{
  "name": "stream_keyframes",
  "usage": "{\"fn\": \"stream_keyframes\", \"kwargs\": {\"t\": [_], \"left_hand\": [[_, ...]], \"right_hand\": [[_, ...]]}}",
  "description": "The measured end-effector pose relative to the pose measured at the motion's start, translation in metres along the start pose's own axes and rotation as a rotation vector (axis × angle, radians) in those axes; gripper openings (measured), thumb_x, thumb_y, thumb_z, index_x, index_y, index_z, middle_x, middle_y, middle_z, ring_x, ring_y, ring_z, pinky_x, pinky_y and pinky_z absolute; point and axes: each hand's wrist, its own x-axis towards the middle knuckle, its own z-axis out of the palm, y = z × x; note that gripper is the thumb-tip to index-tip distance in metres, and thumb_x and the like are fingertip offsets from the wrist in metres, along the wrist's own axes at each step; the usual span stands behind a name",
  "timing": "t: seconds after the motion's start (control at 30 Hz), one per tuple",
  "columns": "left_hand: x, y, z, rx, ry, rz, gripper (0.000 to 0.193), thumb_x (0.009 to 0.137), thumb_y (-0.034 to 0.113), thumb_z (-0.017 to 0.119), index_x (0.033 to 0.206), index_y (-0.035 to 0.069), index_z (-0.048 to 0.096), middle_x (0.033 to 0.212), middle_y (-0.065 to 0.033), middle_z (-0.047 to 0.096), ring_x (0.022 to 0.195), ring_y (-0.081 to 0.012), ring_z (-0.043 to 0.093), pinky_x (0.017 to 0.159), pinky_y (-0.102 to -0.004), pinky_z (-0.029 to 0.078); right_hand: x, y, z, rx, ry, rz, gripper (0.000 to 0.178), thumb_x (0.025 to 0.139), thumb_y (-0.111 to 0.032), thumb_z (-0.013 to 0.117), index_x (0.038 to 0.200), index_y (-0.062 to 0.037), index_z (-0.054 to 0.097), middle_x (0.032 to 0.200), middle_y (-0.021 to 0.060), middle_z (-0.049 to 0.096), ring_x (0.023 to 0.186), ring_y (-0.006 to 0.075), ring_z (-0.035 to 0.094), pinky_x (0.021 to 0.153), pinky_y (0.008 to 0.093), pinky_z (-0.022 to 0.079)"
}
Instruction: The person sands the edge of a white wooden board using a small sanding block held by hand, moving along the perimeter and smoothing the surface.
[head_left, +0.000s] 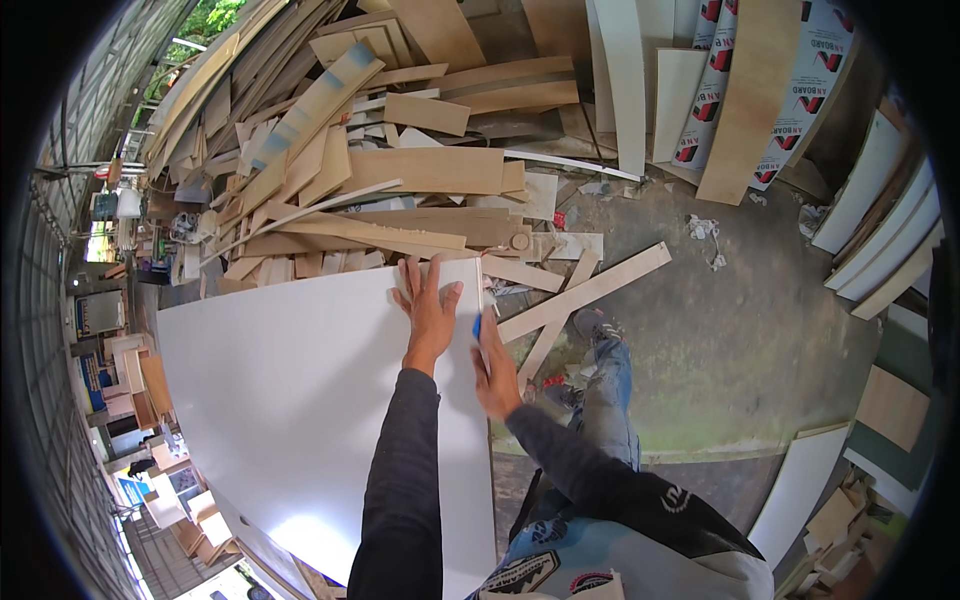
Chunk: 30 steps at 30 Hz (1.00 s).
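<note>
A large white panel (pixel 300 400) lies in front of me, its straight right edge running away from my body. My left hand (pixel 431 318) rests flat on its top near the far right corner, fingers spread. Just beyond that edge, my right hand (pixel 497 368) holds a small blue object (pixel 477 327) against the panel's side. Most of this object is hidden by the fingers, so its kind is unclear. A thin pale strip (pixel 480 272) shows along the edge at the corner.
Wood offcuts (pixel 420 170) are heaped past the panel. Two narrow boards (pixel 590 290) cross on the floor near my feet. Tall boards (pixel 745 100) lean at the far right, with more white panels (pixel 885 220) beside them. Crumpled scrap (pixel 706 232) litters the concrete floor (pixel 740 350).
</note>
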Motion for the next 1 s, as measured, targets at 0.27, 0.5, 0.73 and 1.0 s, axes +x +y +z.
{"fn": "stream_keyframes", "kwargs": {"t": [0.27, 0.5, 0.73, 1.0], "left_hand": [[0.008, 0.006, 0.001, -0.040, 0.009, 0.015, 0.056, 0.096, 0.029, 0.056, 0.146, 0.014, 0.037, 0.158, -0.0189, 0.013, 0.148, -0.0367, 0.000, 0.112, -0.0625, -0.004], [0.011, 0.008, -0.003, -0.034, -0.008, 0.023, 0.056, 0.096, 0.030, 0.055, 0.147, 0.015, 0.035, 0.158, -0.0193, 0.012, 0.148, -0.0376, 0.000, 0.112, -0.0625, -0.004], [0.002, 0.004, -0.005, -0.034, -0.025, -0.024, 0.054, 0.095, 0.025, 0.056, 0.145, 0.015, 0.038, 0.160, -0.0141, 0.011, 0.148, -0.0371, -0.001, 0.112, -0.0651, -0.002], [-0.017, 0.012, -0.031, -0.664, 0.003, -0.115, 0.054, 0.101, 0.036, 0.048, 0.145, 0.006, 0.038, 0.146, -0.0138, 0.042, 0.138, -0.0266, 0.035, 0.114, -0.0445, 0.024]], "right_hand": [[0.029, 0.002, -0.004, 0.013, -0.006, 0.012, 0.066, 0.092, 0.004, 0.048, 0.152, -0.0055, 0.020, 0.153, 0.0241, 0.027, 0.141, 0.0383, 0.029, 0.114, 0.0386, 0.029], [0.066, 0.012, -0.002, 0.066, 0.017, -0.005, 0.063, 0.094, 0.000, 0.045, 0.152, -0.0061, 0.021, 0.155, 0.0211, 0.026, 0.141, 0.0368, 0.029, 0.111, 0.0383, 0.032], [0.018, 0.012, 0.006, -0.015, 0.036, -0.031, 0.061, 0.096, -0.005, 0.049, 0.151, -0.0053, 0.024, 0.151, 0.0254, 0.031, 0.141, 0.0389, 0.028, 0.111, 0.0422, 0.031], [0.141, -0.008, -0.054, 0.014, 0.221, -0.009, 0.042, 0.091, -0.018, 0.059, 0.128, 0.0018, 0.051, 0.129, 0.0227, 0.050, 0.113, 0.0411, 0.050, 0.099, 0.0422, 0.038]]}}
